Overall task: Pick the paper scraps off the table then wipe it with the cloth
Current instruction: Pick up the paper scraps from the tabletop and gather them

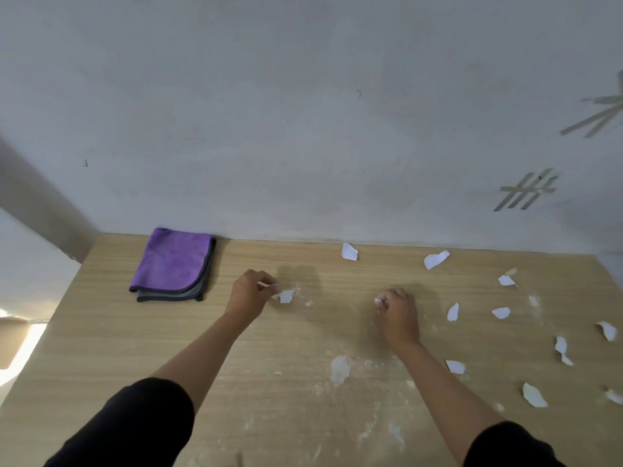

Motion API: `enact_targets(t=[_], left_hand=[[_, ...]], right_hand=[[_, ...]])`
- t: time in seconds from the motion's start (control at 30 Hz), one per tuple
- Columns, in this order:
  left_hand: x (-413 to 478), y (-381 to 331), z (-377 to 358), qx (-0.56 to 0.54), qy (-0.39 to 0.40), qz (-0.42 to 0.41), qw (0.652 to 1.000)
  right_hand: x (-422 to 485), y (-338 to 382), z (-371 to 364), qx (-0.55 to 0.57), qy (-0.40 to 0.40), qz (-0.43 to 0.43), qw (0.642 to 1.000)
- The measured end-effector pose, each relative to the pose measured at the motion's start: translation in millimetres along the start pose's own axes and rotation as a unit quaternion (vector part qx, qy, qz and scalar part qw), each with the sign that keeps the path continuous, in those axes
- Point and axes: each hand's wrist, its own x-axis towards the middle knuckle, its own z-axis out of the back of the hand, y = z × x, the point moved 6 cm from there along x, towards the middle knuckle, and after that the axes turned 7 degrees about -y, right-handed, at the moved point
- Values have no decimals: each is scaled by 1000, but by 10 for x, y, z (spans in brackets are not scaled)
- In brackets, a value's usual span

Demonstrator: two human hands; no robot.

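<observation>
Both bare forearms emerge from short black sleeves (151,423).
</observation>
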Motion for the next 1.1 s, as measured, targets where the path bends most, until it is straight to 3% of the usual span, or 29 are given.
enact_targets(t=[0.2,0.33,0.63,0.87,1.1], left_hand=[[-55,-119,-350,99,102,-62,988],[-135,-57,-414,114,79,-61,988],[-680,118,-126,-11,22,1,1000],[-1268,477,483,0,27,-28,999],[-1838,1051,1080,-7,51,27,998]], right_hand=[[-165,-21,23,47,-22,-27,998],[-333,-11,46,24,-50,-27,998],[-1202,471,-112,163,-37,17,986],[-2146,900,-579,250,119,-72,958],[-2875,1308,-682,258,160,-56,951]])
